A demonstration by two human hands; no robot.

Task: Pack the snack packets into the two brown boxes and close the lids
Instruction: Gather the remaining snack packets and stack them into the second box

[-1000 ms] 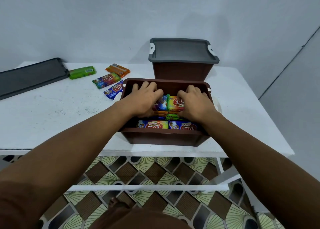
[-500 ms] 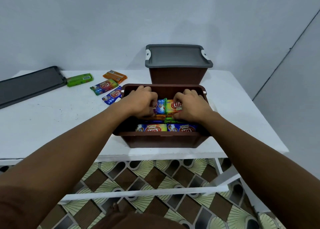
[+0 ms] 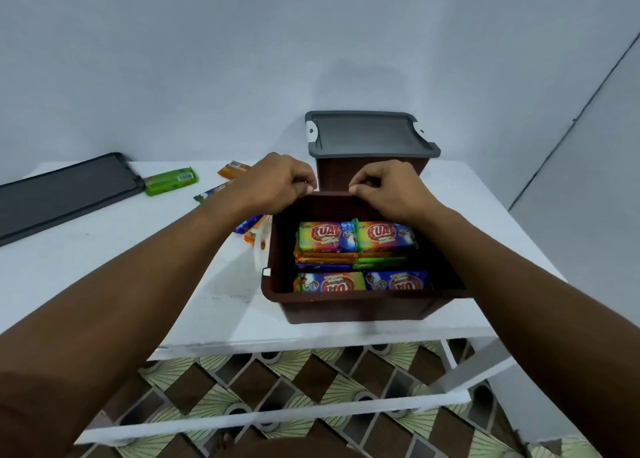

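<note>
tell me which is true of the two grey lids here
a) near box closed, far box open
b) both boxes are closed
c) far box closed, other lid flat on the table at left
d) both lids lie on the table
C: the far brown box has a grey lid on it, the near brown box is open with snack packets showing, and the second lid lies flat on the table at left.

"kuat" reads on two snack packets (image 3: 356, 238) in the open brown box (image 3: 346, 307).
</note>
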